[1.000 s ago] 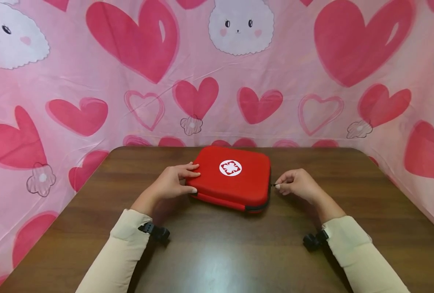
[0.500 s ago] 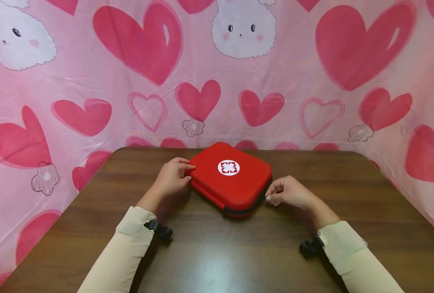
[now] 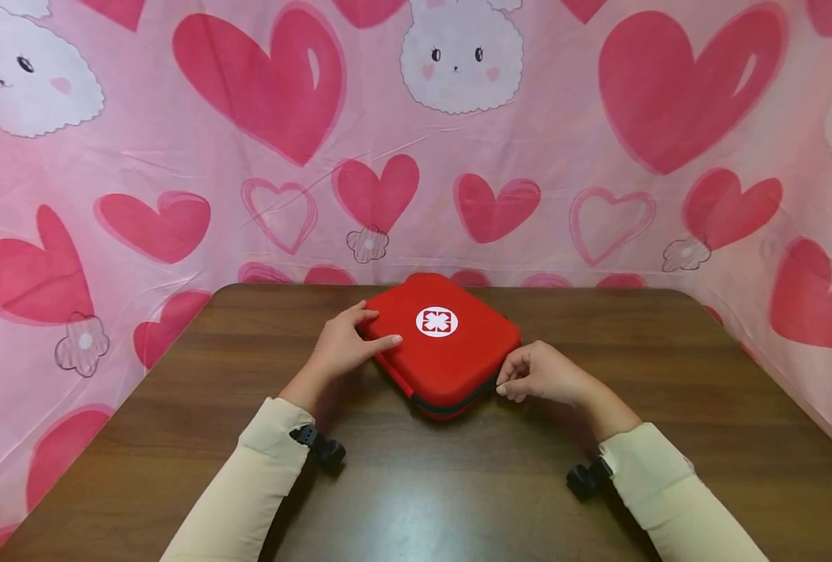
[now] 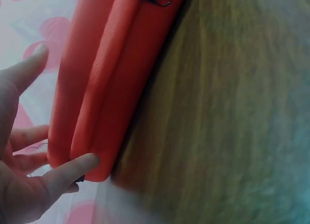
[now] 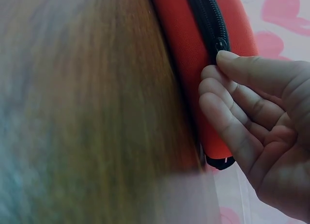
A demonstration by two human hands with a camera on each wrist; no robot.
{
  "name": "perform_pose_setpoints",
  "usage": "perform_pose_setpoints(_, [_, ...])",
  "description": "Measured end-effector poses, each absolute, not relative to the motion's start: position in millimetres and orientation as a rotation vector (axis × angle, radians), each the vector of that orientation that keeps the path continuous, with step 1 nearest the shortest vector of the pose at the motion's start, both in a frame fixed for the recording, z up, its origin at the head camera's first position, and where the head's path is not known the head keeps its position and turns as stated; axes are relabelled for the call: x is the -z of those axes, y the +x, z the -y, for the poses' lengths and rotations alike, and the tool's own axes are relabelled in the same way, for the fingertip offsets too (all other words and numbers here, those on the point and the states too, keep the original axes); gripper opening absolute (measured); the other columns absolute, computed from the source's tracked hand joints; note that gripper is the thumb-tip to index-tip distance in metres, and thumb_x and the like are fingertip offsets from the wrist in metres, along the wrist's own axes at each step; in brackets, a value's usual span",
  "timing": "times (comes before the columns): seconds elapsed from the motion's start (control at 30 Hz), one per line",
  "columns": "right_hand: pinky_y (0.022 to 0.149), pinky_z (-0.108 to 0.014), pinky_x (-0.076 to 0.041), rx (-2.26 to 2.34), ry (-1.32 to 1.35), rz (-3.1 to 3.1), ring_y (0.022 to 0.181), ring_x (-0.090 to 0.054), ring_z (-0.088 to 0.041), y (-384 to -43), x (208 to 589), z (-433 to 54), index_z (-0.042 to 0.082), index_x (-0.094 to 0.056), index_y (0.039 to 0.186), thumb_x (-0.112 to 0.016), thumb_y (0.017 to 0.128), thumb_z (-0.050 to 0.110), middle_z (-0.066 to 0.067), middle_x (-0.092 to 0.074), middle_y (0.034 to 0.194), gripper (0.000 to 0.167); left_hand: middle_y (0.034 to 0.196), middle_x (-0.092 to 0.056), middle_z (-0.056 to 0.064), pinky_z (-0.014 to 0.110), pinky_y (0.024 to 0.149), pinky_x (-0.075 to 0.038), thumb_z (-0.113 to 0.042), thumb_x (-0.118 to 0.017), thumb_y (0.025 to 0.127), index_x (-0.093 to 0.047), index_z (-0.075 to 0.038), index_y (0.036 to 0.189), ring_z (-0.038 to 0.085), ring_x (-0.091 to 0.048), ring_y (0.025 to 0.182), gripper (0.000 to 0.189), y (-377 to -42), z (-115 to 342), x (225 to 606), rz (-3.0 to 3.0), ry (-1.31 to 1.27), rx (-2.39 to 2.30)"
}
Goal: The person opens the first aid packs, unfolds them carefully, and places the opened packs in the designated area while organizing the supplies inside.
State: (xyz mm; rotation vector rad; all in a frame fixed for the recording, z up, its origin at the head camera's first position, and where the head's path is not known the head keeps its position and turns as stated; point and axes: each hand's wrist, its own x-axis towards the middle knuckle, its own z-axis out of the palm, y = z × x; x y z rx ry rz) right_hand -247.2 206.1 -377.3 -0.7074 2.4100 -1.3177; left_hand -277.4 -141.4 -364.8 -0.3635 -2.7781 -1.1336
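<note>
A red first-aid case (image 3: pixel 451 355) with a white round emblem lies closed and turned cornerwise on the table. At its left corner rests my left hand (image 3: pixel 342 341), thumb stretched over the lid and fingers spread along the far-left side. In the left wrist view one of its fingers touches the case's red side wall (image 4: pixel 114 88). My right hand (image 3: pixel 545 375) pinches the zipper pull (image 5: pixel 221 44) between thumb and forefinger on the case's front-right side. Zipper teeth (image 5: pixel 213 11) run up from the pull along a black band; the fingertips partly hide the pull.
The brown wooden table (image 3: pixel 416 484) extends around the case. Behind it hangs a pink cloth (image 3: pixel 563 133) printed with hearts and rabbit faces. Black wrist cameras (image 3: pixel 584 480) sit at both cuffs.
The case has turned clockwise, bringing its near corner toward the front. My right hand has moved left and nearer along the zipper side. My left thumb has spread over the lid.
</note>
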Motion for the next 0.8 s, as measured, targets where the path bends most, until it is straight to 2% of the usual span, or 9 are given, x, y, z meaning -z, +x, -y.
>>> perform_pose_setpoints(0.27, [0.061,-0.039,-0.058,1.308,-0.719,-2.449,0.061,-0.064,-0.026,-246.0,376.7,-206.9,0.001,-0.07,0.079,-0.077,0.081,0.004,-0.008,-0.067,0.068,0.008,0.156,-0.033,0.008,0.051,0.109,-0.034,-0.038,-0.081,0.077,-0.051,-0.007,0.141,0.031,-0.031,0.141,0.078,-277.7,134.8,372.0,2.744,-0.269,1.331])
perform_pose_setpoints(0.4, [0.06,-0.038,-0.058,1.305,-0.723,-2.454,0.061,-0.063,-0.024,-245.1,376.7,-206.0,0.001,-0.07,0.078,-0.077,0.081,0.005,-0.008,-0.067,0.067,0.009,0.157,-0.031,0.007,0.05,0.109,-0.034,-0.04,-0.081,0.076,-0.051,-0.007,0.14,0.029,-0.03,0.141,0.079,-278.7,130.2,377.0,2.707,-0.219,1.372])
perform_pose_setpoints(0.8, [0.059,-0.036,-0.056,1.258,-0.738,-2.535,0.062,-0.062,-0.022,-244.6,372.2,-210.8,0.004,-0.072,0.079,-0.078,0.081,0.007,-0.006,-0.067,0.068,0.008,0.154,-0.034,0.011,0.049,0.107,-0.038,-0.039,-0.084,0.073,-0.051,-0.004,0.137,0.031,-0.033,0.138,0.08,-277.3,121.3,372.6,2.717,-0.154,1.298])
